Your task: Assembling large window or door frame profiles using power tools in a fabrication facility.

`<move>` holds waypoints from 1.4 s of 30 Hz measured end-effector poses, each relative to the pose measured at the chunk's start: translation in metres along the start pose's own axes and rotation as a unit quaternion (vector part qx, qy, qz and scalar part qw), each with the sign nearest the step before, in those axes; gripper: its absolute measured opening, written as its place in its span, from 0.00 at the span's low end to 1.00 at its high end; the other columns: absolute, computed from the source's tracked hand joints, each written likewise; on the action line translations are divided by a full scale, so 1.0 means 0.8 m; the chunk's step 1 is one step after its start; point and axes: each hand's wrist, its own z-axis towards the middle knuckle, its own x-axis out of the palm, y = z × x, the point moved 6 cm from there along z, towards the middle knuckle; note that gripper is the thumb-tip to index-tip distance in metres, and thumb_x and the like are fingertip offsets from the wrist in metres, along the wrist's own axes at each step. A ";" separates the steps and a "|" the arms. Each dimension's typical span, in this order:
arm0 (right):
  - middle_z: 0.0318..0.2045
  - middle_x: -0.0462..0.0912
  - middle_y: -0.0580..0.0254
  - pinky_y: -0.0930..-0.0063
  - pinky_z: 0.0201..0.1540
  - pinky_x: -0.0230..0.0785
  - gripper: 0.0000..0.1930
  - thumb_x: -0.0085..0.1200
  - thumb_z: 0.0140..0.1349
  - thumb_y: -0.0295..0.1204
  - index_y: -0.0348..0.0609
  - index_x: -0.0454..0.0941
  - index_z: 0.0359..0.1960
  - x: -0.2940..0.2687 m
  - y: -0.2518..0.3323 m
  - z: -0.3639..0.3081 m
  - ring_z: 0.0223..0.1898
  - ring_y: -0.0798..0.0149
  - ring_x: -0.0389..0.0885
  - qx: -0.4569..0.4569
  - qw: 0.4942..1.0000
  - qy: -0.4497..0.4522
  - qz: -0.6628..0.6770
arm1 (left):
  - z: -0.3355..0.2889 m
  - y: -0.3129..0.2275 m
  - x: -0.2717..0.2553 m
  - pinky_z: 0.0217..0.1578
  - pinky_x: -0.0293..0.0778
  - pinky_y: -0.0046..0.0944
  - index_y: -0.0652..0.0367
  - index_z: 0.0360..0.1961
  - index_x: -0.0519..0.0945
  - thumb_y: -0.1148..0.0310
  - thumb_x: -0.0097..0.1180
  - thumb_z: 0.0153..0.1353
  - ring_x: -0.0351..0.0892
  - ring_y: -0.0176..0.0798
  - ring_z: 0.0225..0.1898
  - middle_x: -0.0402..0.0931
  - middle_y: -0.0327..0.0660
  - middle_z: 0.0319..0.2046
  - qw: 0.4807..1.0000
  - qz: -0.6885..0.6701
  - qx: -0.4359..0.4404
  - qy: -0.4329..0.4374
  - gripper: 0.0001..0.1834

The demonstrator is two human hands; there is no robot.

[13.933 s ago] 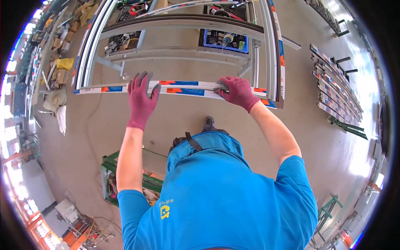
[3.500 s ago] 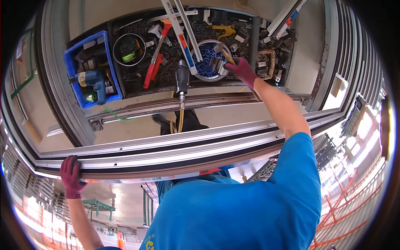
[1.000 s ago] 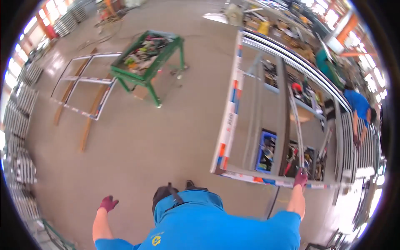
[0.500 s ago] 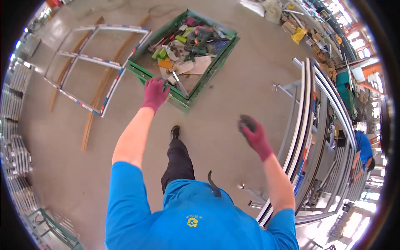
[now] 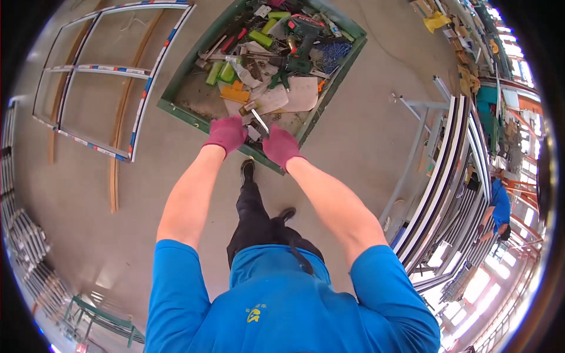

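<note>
Both my hands wear dark red gloves and have come together over the near corner of a green metal tray (image 5: 183, 117). My left hand (image 5: 228, 134) is at the near rim, its fingertips hidden behind the glove's back. Close by on the right, my right hand (image 5: 281, 145) reaches in over the corner, fingers pointing inward and mostly hidden. A hammer (image 5: 259, 120) with a bright metal shaft lies between them, its lower end running up to my right hand. Whether either hand grips it I cannot make out. Beyond are a green cordless drill (image 5: 301, 50), orange pieces (image 5: 235, 92) and lime green blocks (image 5: 260, 39).
To the left, a white-and-dark window-like frame (image 5: 141, 112) rests on wooden strips (image 5: 122, 126). Long metal profiles (image 5: 432, 182) are stacked on a rack at the right. A co-worker in a blue shirt (image 5: 500, 206) bends there. More profiles (image 5: 23, 235) line the left edge.
My right hand has swung from the open floor on the right to the tray's corner. My left hand has moved slightly in over the rim. The tray appears closer, and a second foot shows.
</note>
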 end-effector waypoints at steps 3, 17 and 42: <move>0.44 0.87 0.40 0.44 0.55 0.76 0.24 0.56 0.69 0.43 0.38 0.75 0.58 -0.041 -0.042 -0.055 0.49 0.37 0.85 -0.016 0.996 -0.075 0.034 | -0.004 -0.030 -0.018 0.55 0.75 0.59 0.54 0.51 0.84 0.44 0.56 0.69 0.86 0.58 0.52 0.88 0.50 0.47 1.000 0.013 0.002 0.017 0.25; 0.32 0.85 0.47 0.62 0.37 0.78 0.14 0.62 0.68 0.29 0.40 0.79 0.52 -0.270 -0.377 -0.491 0.35 0.57 0.89 0.165 0.873 -0.429 0.162 | 0.007 -0.060 0.029 0.57 0.73 0.57 0.55 0.38 0.87 0.46 0.78 0.42 0.77 0.61 0.54 0.81 0.55 0.40 0.988 0.009 0.048 -0.149 0.28; 0.45 0.87 0.53 0.51 0.55 0.78 0.14 0.56 0.68 0.38 0.50 0.84 0.50 -0.562 -0.799 -0.590 0.52 0.46 0.85 0.200 0.960 -0.003 -0.197 | -0.040 -0.470 -0.143 0.59 0.75 0.44 0.69 0.66 0.73 0.61 0.75 0.63 0.80 0.49 0.53 0.78 0.51 0.56 0.919 -0.248 0.082 -0.296 0.37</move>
